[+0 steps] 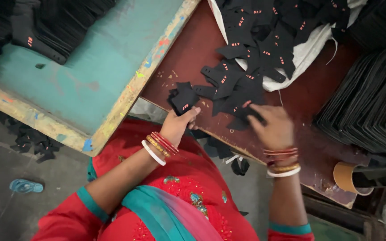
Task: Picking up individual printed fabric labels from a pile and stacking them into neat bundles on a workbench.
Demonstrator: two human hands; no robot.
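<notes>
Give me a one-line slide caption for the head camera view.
Left hand holds a stack of black cut pieces while right hand reaches into the loose pile on a brown table.

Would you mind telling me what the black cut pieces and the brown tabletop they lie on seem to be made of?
Black cut pieces: matte and thin, probably fabric or soft synthetic sheet; they overlap limply without shine. Brown tabletop: likely painted wood or board, its dull red-brown surface worn with pale chips along the edge.

A small stack of flat black cut pieces [185, 99] with red marks is held upright at the edge of a loose black pile [235, 89].
</notes>
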